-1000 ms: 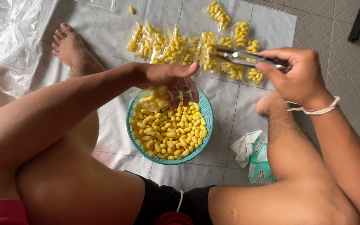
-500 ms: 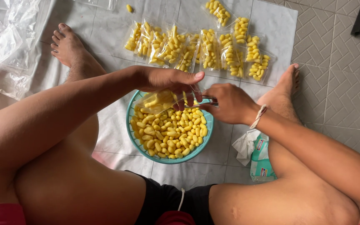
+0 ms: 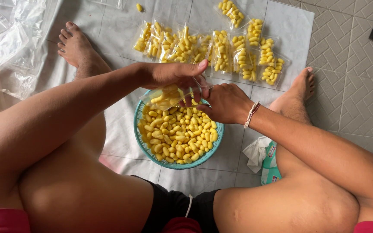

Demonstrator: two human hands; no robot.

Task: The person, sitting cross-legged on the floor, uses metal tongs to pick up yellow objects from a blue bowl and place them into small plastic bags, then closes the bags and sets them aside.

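My left hand (image 3: 173,73) holds a small clear plastic bag (image 3: 165,98), partly filled with yellow oval pieces, above the far rim of a teal basket (image 3: 140,138). The basket is heaped with the same yellow pieces (image 3: 178,133). My right hand (image 3: 223,103) is closed, knuckles up, right at the bag's mouth and touching my left fingers. The metal tongs it gripped a moment ago are almost entirely hidden under it.
A row of several filled clear bags (image 3: 212,49) lies on the grey sheet (image 3: 290,26) beyond the basket. A pile of empty bags (image 3: 5,43) is at the far left. My feet (image 3: 76,45) (image 3: 296,95) flank the basket. A tissue pack (image 3: 269,164) lies by my right leg.
My right hand came down with the metal tongs from over the filled bags to the mouth of the bag in my left hand. My left hand lifted the bag slightly.
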